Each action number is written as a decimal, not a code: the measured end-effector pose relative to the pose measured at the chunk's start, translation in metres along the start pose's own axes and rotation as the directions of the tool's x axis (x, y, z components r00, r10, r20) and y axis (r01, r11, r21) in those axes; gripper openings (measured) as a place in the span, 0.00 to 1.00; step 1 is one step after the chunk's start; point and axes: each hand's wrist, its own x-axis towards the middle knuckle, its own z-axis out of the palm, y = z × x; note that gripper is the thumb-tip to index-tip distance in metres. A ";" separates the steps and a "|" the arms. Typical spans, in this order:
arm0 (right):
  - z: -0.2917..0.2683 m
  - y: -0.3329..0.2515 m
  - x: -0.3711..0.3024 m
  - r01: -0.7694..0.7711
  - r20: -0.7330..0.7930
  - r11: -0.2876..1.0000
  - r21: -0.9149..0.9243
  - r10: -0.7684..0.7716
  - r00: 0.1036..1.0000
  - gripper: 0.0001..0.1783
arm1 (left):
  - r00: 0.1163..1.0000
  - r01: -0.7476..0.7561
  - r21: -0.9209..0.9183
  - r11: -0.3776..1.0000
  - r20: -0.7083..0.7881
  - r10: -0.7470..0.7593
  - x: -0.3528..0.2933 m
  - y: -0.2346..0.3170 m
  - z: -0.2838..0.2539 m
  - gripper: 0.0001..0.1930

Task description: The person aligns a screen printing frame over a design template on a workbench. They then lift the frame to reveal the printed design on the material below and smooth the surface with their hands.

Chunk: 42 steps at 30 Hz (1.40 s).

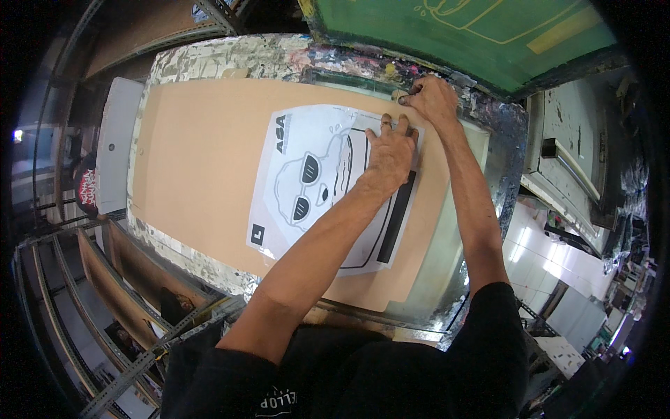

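Observation:
A white printed sheet [279, 181], with a cartoon figure in sunglasses, lies on a large tan board [195, 160]. My left hand [392, 152] rests on the sheet near its far right corner, fingers spread and pressing flat. Beyond it, my right hand [434, 101] is at the board's far edge. Its thumb and fingertips are drawn together there; what they pinch, if anything, is too small to tell. Under the board is a printing table [447, 244] with a glassy surface and a paint-stained border.
A green printing screen [502, 38] in a dark frame is tilted up at the far right. Metal racks with brown boards [118, 286] stand at the near left. A pale panel [118, 143] adjoins the table's left end. A white cabinet [569, 160] stands on the right.

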 end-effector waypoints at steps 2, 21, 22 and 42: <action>-0.004 -0.010 0.002 -0.063 0.031 0.998 -0.025 0.064 0.997 0.20 | 1.000 0.002 0.007 1.000 0.004 -0.002 0.000 0.000 0.000 0.49; -0.004 0.016 0.002 -0.018 0.061 0.999 0.050 0.015 0.998 0.15 | 0.998 0.019 -0.023 1.000 0.056 -0.017 0.000 0.000 -0.006 0.50; -0.006 0.013 0.001 -0.024 0.064 1.000 0.013 0.023 0.998 0.15 | 0.999 0.016 -0.025 1.000 0.048 -0.015 0.000 0.000 -0.005 0.50; 0.002 0.030 0.002 0.060 0.021 0.991 0.121 -0.063 0.998 0.25 | 0.998 0.024 -0.001 1.000 0.055 -0.024 0.003 0.001 -0.005 0.51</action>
